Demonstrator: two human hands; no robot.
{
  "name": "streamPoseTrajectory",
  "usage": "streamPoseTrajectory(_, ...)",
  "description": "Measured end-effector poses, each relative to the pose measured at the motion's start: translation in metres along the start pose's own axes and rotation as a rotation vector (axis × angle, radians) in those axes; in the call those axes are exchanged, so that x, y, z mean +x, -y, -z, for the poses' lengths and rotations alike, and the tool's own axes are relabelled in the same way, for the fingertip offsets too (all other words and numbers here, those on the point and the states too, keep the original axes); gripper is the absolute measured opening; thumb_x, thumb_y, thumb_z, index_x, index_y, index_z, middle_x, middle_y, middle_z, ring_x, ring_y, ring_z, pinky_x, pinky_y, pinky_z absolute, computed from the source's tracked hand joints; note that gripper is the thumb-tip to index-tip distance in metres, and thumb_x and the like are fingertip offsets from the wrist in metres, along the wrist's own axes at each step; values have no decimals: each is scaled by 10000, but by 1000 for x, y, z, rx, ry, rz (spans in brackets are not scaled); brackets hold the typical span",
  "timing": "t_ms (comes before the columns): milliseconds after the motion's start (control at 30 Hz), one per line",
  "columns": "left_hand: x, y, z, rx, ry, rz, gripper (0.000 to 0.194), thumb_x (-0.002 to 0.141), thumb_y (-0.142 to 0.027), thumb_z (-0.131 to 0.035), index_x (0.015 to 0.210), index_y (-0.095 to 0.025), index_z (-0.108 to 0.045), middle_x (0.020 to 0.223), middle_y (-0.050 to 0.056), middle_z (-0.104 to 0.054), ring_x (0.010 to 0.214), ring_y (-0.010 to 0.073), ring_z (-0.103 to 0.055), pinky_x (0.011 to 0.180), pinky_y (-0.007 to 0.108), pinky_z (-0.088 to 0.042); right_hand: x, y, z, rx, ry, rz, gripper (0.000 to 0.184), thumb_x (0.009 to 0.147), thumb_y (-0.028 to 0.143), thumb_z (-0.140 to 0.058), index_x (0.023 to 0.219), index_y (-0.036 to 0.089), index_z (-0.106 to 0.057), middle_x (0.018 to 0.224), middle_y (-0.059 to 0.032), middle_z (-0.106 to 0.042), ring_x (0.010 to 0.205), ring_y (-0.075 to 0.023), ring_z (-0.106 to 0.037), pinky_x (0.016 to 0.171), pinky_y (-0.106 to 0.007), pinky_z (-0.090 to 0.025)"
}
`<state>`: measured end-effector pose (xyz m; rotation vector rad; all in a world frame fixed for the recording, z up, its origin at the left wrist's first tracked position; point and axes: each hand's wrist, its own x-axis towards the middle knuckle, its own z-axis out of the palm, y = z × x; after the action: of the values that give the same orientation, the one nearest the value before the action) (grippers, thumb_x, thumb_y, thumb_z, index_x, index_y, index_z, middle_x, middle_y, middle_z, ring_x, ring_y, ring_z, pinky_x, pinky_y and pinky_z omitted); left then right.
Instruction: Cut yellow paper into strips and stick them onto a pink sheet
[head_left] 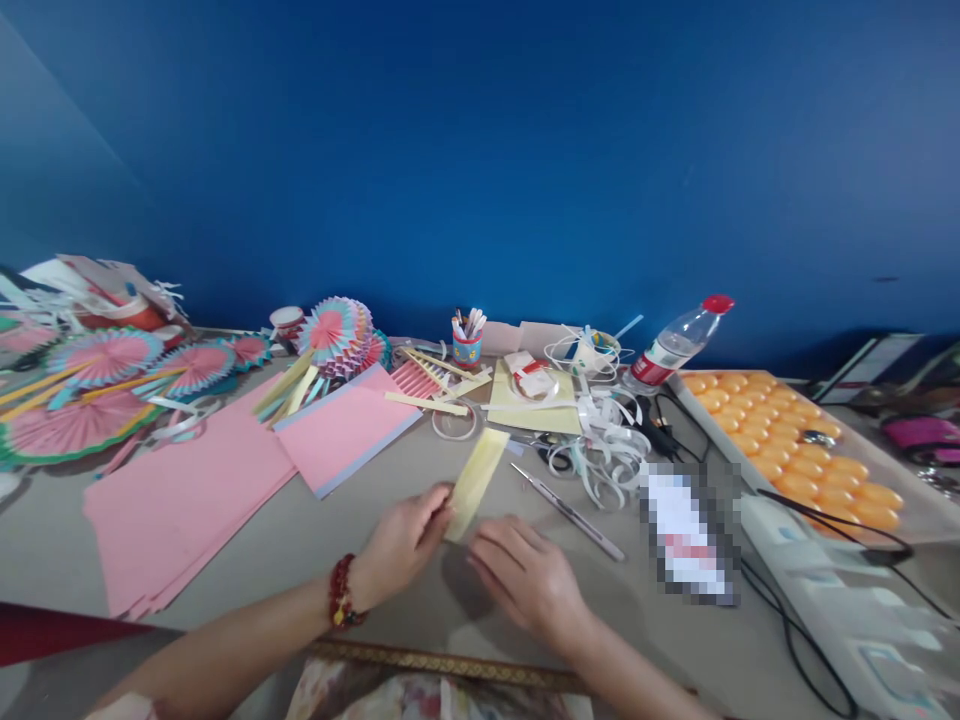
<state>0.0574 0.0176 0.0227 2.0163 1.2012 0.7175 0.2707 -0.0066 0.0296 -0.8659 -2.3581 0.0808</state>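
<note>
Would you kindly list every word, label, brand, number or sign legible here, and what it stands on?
No text can be read with certainty.
Bottle label: red and white, too blurred to read.
Small white packet with red marks: too small to read.
Pixelated object: masked, unreadable.
Pale yellow strip: no readable text.

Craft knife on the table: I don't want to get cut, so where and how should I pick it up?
Probably pinch the handle toward its near right end, the right hand coming from above on the near side. The craft knife lies slanted, its narrow blade pointing far left, so that end looks safest.
</note>
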Motion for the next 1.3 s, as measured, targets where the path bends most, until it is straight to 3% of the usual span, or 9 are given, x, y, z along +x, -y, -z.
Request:
streamPoseTrajectory(100, 4, 2, 18, 487, -43, -232, 284, 984, -153, -394, 1223, -181, -546, 936, 85, -660, 873, 228, -601, 789, 355, -460, 1, -10, 12, -113, -155, 26, 244, 939, 145, -560, 1166, 211, -623, 1039, -71, -722, 959, -201, -627, 882, -342, -472)
streamPoseTrajectory(200, 7, 9, 26, 726, -44, -377, 234, 956, -117, -458, 1141, -168, -593, 983, 101, -660, 950, 255, -585, 815, 394, -451, 6, -21, 13, -240, -149, -61, 347, 943, 196, -602, 1287, 239, -583, 1198, -83, -690, 1100, -240, -588, 962, -393, -409)
streamPoseTrajectory(333, 6, 24, 23, 748, -39, -427, 231, 972, -112, -452, 1144, -144, -602, 1024, 102, -673, 946, 241, -580, 798, 394, -451, 13, -35, 3, -246, 28, -51, 160, 967, 238, -573, 1107, 220, -647, 1055, -72, -718, 991, -224, -608, 891, -374, -412)
streamPoseTrajectory(400, 7, 29, 22, 725, -39, -414, 227, 974, -115, -448, 1126, -141, -615, 1002, 95, -678, 918, 230, -582, 779, 384, -452, 14, -40, -4, -239, 94, -8, 150, 943, 280, -613, 1066, 200, -646, 1002, -73, -709, 939, -219, -604, 853, -365, -414)
streamPoseTrajectory(633, 10, 43, 16, 773, -126, -549, 228, 1002, -153, -459, 1167, -160, -616, 1152, 98, -640, 1009, 237, -554, 873, 390, -438, 4, -54, -26, -329, 71, 49, 104, 904, 131, -621, 978, 195, -658, 890, -43, -670, 842, -196, -559, 757, -333, -379)
streamPoseTrajectory(900, 10, 41, 10, 783, 71, -455, 208, 1023, -184, -431, 1007, -168, -638, 924, 59, -600, 880, 214, -538, 787, 346, -442, -1, -54, -35, -275, 103, 72, 110, 943, 167, -584, 860, 201, -646, 773, -11, -616, 724, -163, -524, 659, -296, -354)
streamPoseTrajectory(1100, 14, 43, 11, 581, 18, -324, 263, 1037, -230, -419, 903, -178, -640, 876, 43, -604, 841, 193, -557, 755, 309, -447, 0, -58, -35, -29, 99, -73, 205, 1006, 212, -478, 924, 205, -665, 787, -26, -637, 754, -164, -575, 676, -272, -410)
streamPoseTrajectory(1300, 21, 54, 21, 258, 0, -171, 190, 1015, -285, -489, 968, -191, -647, 920, 40, -658, 878, 182, -610, 778, 290, -468, 4, -61, -36, 118, 89, -189, 243, 1025, 251, -412, 952, 196, -636, 849, -59, -676, 797, -191, -609, 709, -295, -459)
